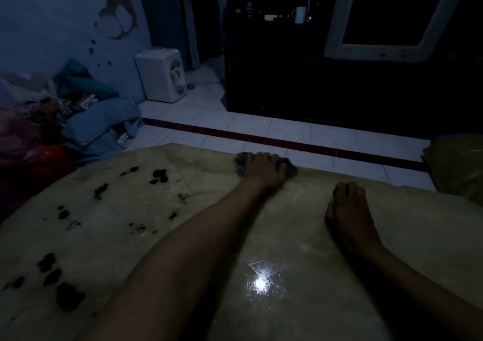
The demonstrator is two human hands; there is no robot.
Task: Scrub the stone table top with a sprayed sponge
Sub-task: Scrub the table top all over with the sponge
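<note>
Single head-worn wide-angle view, looking forward and down from above the near edge of the tabletop (pixel 183 236). Close over both forearms, hands (pixel 264 170) reaching away toward the far edge. Beyond the hands: tiled floor (pixel 261 129), dark cabinet (pixel 313 84). Dim, edges bent.

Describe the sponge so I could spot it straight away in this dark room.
Start at the big pale stone table top filling the lower picture and follow its far edge, next to the white floor tiles. There the left hand presses flat on a dark grey sponge that pokes out either side of the fingers. Unlike the black spots further left, it sits under a hand.
</note>
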